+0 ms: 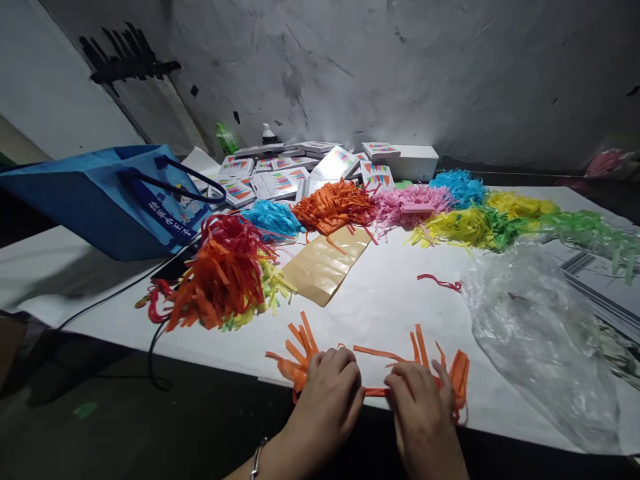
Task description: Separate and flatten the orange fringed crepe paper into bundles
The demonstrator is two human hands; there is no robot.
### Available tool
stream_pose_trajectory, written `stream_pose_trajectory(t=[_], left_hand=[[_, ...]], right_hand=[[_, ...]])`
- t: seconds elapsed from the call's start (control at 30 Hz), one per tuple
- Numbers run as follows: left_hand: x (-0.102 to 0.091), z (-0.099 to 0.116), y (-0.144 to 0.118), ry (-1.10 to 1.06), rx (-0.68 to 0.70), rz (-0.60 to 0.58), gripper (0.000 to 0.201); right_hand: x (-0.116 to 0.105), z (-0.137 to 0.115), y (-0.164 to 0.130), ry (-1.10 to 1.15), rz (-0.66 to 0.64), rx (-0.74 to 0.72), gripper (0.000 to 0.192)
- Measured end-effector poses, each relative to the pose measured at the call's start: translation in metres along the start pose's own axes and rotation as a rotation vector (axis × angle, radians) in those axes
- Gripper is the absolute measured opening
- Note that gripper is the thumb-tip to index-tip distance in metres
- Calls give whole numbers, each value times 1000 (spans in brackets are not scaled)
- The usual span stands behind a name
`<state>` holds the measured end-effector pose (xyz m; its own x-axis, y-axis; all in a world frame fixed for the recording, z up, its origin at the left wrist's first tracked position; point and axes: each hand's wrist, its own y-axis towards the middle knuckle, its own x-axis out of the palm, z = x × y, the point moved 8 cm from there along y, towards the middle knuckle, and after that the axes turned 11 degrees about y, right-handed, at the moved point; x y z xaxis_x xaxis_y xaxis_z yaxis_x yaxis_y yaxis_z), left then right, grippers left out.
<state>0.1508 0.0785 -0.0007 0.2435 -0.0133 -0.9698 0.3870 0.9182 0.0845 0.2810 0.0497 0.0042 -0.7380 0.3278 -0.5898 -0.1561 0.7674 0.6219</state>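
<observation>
Orange fringe strip (pixel 373 373) lies at the worktop's (pixel 390 300) near edge; my left hand (pixel 327 393) and right hand (pixel 417 400) each pinch it, stretching it flat between them.

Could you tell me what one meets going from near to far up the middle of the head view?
Hands holding an orange fringe strip → tan sheet → orange tassel pile → printed boxes → wall.
</observation>
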Motion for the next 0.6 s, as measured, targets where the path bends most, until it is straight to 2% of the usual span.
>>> stream_pose_trajectory(t=[0.07, 0.17, 0.27, 0.37, 0.43, 0.5, 0.6], left_hand=[[2, 0, 1, -3, -4, -8, 13], [0, 3, -5, -38, 4, 21, 16], [-7, 8, -19, -165, 49, 26, 16], [-18, 11, -35, -342, 73, -24, 19], [-20, 13, -40, -502, 57, -92, 18], [-12, 17, -42, -743, 10, -229, 13], [7, 33, -44, -1176, -101, -455, 38]], right_hand=[[3, -8, -2, 62, 13, -129, 30], [4, -14, -10, 35, 22, -250, 23], [-7, -21, -22, 19, 77, -339, 26], [-22, -32, -30, 33, 57, -372, 30], [-36, -43, -31, 11, 77, -384, 30], [-52, -53, -30, -9, 123, -411, 29], [-64, -61, -29, -1, 122, -423, 25]])
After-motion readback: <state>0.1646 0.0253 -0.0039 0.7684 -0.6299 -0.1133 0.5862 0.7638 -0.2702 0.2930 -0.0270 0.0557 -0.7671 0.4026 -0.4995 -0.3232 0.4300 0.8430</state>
